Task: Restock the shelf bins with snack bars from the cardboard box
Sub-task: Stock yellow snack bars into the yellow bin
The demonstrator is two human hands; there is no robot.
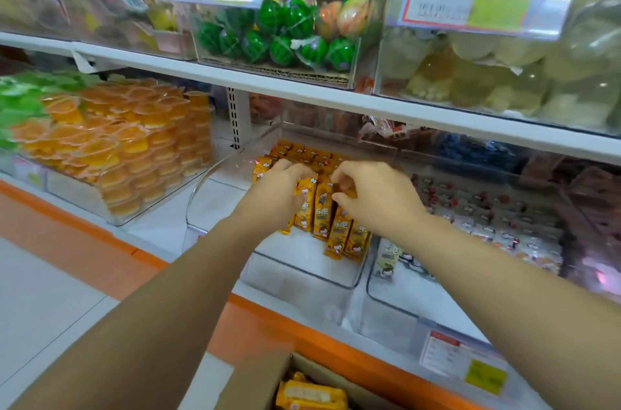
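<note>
A clear plastic shelf bin [302,270] on the lower shelf holds a row of orange-wrapped snack bars [339,231] standing on end. My left hand [274,194] reaches into the bin with its fingers curled round the tops of the bars on the left of the row. My right hand [376,198] is beside it, fingers curled and pinching the top of a bar in the middle. At the bottom edge of the view the open cardboard box [255,382] shows more orange snack bar packs [311,396] inside.
A neighbouring clear bin [396,300] at right holds white and red wrapped bars. At left a bin of orange jelly cups [124,147]. The upper shelf [302,87] carries bins of watermelon-patterned balls [279,40] and pale snacks. An orange shelf edge [100,238] runs diagonally below.
</note>
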